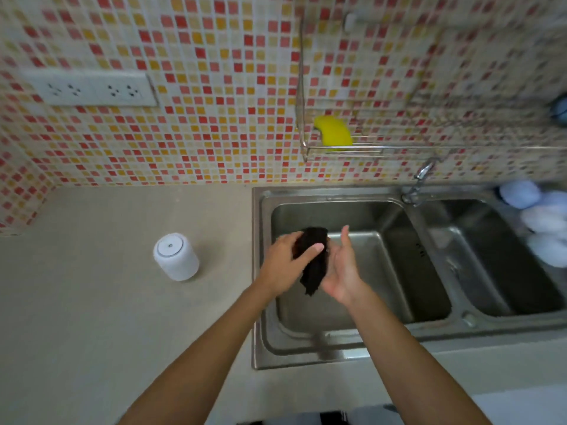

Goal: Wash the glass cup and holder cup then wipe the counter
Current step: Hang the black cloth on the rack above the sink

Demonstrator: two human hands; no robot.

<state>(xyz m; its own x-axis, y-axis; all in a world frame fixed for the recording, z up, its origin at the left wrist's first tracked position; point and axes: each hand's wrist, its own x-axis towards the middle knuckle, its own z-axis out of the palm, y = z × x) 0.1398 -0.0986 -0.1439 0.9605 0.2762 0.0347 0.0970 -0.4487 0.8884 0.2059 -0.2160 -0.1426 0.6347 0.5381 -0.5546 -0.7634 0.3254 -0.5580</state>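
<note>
Two bare forearms reach forward over the front rim of a double-basin stainless-steel sink (337,197), whose brushed metal walls shine dully. Above the left basin the left hand (285,265) has its fingers and thumb curled round a dark, crumpled, rough-textured cloth (313,262), which hangs down in a limp fold; the right hand (340,271) lies flat against the cloth's other side, fingers straight and palm turned inward. The left basin beneath the hands holds nothing that can be made out; the right basin looks wet, but blur hides detail. On the smooth beige stone-like surface (107,317), to the left of the sink and well apart from the hands, stands a small white cylindrical holder cup (176,256), matte, with a round grey-ringed top. A chrome tap (418,182) rises behind the divider between the basins. Pale blue-white rounded things (540,222) sit at the far right edge, too blurred to tell. On the mosaic-tiled wall of red, orange and cream squares hangs a wire rack (346,150) holding a yellow curved sponge (334,131); a white double socket (92,88) sits further left.
</note>
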